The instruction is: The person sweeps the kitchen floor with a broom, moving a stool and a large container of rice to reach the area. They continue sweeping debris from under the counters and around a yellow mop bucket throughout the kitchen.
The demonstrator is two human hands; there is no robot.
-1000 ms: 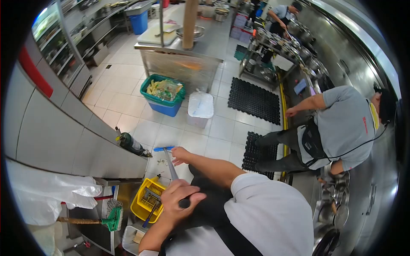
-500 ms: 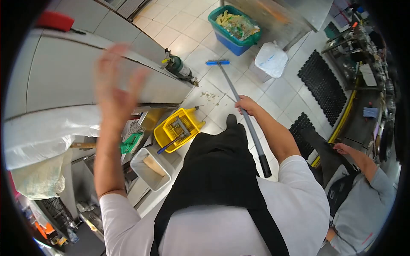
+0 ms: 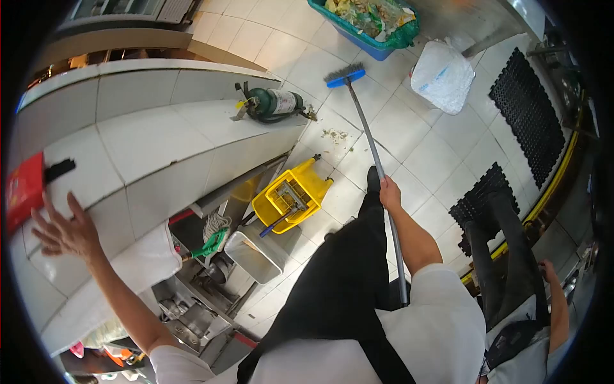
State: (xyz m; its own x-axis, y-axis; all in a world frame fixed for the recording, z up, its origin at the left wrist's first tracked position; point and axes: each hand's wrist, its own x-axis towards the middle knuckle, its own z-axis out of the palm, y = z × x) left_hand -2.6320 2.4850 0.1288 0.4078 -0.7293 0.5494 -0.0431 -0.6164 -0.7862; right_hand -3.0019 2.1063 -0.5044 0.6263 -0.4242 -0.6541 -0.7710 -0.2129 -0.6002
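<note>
My right hand is wrapped around the grey handle of a broom. The broom's blue head with grey bristles rests on the floor tiles, near the blue bin. On the left, my left hand is empty with its fingers spread, over the white tiled ledge. Close to its fingertips lies a red object with a black end; its kind I cannot make out. Small food scraps are scattered on the floor between the ledge and the broom handle.
A green fire extinguisher lies along the ledge's end. Below it stand a yellow mop bucket and a grey bin. A green-lined blue bin, a white covered container and black mats are ahead. Another person stands at right.
My left hand has moved left and down toward the red object, with fingers spread. The view has shifted. My right hand keeps its hold on the broom, whose head has turned, showing its bristles.
</note>
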